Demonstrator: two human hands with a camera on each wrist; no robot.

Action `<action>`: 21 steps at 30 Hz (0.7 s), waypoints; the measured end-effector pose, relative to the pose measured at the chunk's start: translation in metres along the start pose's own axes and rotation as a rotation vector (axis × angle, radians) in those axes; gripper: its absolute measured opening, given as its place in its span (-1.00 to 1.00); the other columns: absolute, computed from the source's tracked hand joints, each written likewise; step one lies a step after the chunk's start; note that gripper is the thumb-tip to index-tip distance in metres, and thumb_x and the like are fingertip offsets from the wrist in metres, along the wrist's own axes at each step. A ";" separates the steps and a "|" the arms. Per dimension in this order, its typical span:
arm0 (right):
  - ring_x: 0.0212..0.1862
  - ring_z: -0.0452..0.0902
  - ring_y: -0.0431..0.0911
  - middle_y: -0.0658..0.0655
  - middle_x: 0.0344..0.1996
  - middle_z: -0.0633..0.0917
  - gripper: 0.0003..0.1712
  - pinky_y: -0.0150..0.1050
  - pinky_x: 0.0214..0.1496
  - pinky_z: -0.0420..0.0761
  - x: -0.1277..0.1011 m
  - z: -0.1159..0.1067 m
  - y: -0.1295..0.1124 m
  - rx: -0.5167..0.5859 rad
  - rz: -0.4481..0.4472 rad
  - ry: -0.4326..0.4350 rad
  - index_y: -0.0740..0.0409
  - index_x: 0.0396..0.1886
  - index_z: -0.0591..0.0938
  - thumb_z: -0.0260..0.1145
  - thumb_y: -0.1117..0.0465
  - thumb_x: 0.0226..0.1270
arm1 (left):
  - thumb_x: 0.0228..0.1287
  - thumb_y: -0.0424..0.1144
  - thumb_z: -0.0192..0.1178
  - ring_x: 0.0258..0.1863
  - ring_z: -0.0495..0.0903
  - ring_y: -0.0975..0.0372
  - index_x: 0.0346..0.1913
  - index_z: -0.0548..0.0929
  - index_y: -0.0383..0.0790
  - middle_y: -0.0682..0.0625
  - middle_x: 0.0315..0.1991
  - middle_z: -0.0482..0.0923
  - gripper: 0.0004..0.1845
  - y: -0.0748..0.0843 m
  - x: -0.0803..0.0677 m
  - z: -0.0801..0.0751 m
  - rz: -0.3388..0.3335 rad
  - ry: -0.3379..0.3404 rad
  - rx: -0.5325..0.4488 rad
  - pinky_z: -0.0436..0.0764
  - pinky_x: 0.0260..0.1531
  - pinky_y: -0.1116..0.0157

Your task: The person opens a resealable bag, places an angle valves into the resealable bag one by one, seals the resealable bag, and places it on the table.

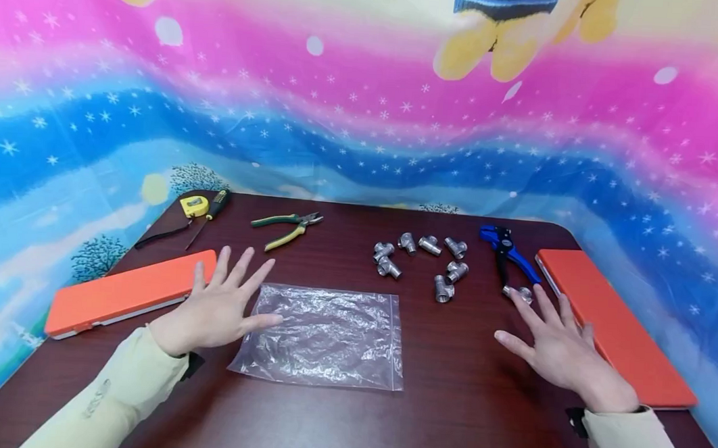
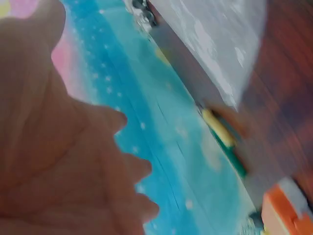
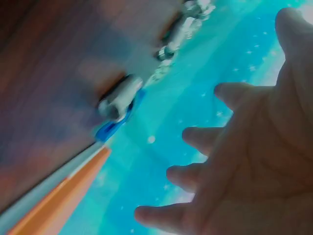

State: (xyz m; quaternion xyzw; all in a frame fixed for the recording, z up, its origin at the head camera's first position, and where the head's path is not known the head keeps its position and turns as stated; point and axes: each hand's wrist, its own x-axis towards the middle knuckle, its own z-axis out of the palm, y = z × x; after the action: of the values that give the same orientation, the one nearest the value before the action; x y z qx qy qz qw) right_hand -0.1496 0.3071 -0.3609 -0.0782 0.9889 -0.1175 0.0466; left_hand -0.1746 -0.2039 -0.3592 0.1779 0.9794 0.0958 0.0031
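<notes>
My left hand [image 1: 214, 311] is held with fingers spread, palm down, between the left orange case [image 1: 130, 293] and a clear zip bag [image 1: 335, 338] that lies flat on the table. Its thumb overlaps the bag's left edge in the head view. On the right, my right hand [image 1: 560, 343] also has its fingers spread and holds nothing. Its fingertips overlap a metal tee fitting [image 1: 523, 295] and the right orange case [image 1: 616, 325]. Several more metal tee fittings [image 1: 444, 289] lie in a loose group behind the bag. Both wrist views show bare palms.
Along the back of the dark table [image 1: 446, 418] lie a yellow tape measure [image 1: 194, 206], a screwdriver [image 1: 216, 205], green-and-yellow pliers [image 1: 291, 230] and a blue wire stripper [image 1: 516, 256]. A patterned cloth [image 1: 352, 115] hangs close behind the table and along its sides.
</notes>
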 end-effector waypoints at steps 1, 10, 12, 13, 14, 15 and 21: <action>0.44 -0.39 0.53 0.45 0.52 -0.10 0.02 0.62 0.17 -0.25 0.001 -0.001 -0.004 0.000 -0.019 0.007 -0.08 0.62 -0.03 0.05 -0.44 0.36 | 0.18 0.54 0.00 0.48 -0.27 -0.31 0.59 0.04 -0.04 -0.28 0.54 -0.08 0.07 0.005 0.003 0.001 0.019 0.018 -0.001 -0.26 0.23 -0.46; -0.03 0.62 0.11 0.17 -0.03 0.72 -0.42 0.16 -0.02 0.57 0.042 -0.011 -0.084 0.005 -0.128 0.057 0.12 0.12 0.69 0.26 -0.21 0.38 | 0.35 0.37 0.01 -0.22 0.66 0.08 -0.12 0.67 -0.15 -0.02 -0.25 0.67 -0.38 0.128 0.066 0.030 0.049 -0.070 -0.104 0.62 -0.20 0.09; -0.06 0.64 0.07 0.13 -0.06 0.73 -0.50 0.11 -0.05 0.59 0.052 -0.009 -0.101 0.030 -0.136 0.051 0.09 0.05 0.73 0.27 -0.18 0.39 | 0.36 0.45 -0.15 -0.23 0.67 0.09 -0.17 0.72 -0.15 -0.03 -0.25 0.69 -0.26 0.158 0.079 0.042 0.045 -0.167 -0.011 0.62 -0.26 0.12; -0.07 0.63 0.06 0.11 -0.07 0.73 -0.52 0.10 -0.07 0.59 0.056 -0.008 -0.108 0.042 -0.135 0.046 0.08 0.04 0.73 0.27 -0.17 0.39 | 0.33 0.50 -0.22 -0.21 0.67 0.09 -0.16 0.74 -0.15 -0.05 -0.22 0.70 -0.19 0.170 0.083 0.048 0.041 -0.220 0.051 0.62 -0.26 0.12; -0.07 0.63 0.05 0.09 -0.08 0.73 -0.54 0.09 -0.08 0.60 0.059 -0.008 -0.114 0.054 -0.129 0.043 0.06 0.02 0.74 0.27 -0.16 0.39 | 0.30 0.53 -0.26 -0.14 0.67 0.09 -0.11 0.76 -0.13 -0.06 -0.14 0.70 -0.14 0.180 0.087 0.054 0.039 -0.261 0.122 0.62 -0.23 0.13; -0.08 0.63 0.04 0.08 -0.09 0.73 -0.55 0.09 -0.09 0.60 0.062 -0.007 -0.119 0.068 -0.123 0.041 0.06 0.00 0.75 0.28 -0.16 0.39 | 0.29 0.54 -0.27 -0.08 0.66 0.10 -0.06 0.77 -0.10 -0.06 -0.06 0.70 -0.14 0.189 0.089 0.059 0.038 -0.298 0.186 0.62 -0.19 0.14; -0.17 0.63 -0.04 0.04 -0.18 0.74 -0.58 0.03 -0.15 0.59 0.070 -0.005 -0.129 0.104 -0.084 0.008 0.05 -0.03 0.75 0.30 -0.14 0.37 | 0.23 0.31 0.13 -0.16 0.64 0.15 -0.14 0.76 -0.11 0.02 -0.19 0.72 -0.44 0.193 0.097 0.064 0.020 -0.361 0.257 0.59 -0.20 0.19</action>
State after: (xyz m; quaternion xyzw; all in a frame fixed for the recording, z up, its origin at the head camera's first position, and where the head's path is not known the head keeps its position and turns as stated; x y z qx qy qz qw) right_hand -0.2005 0.1726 -0.3307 -0.1167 0.9774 -0.1711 0.0417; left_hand -0.1955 0.0187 -0.3831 0.2010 0.9652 -0.0634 0.1549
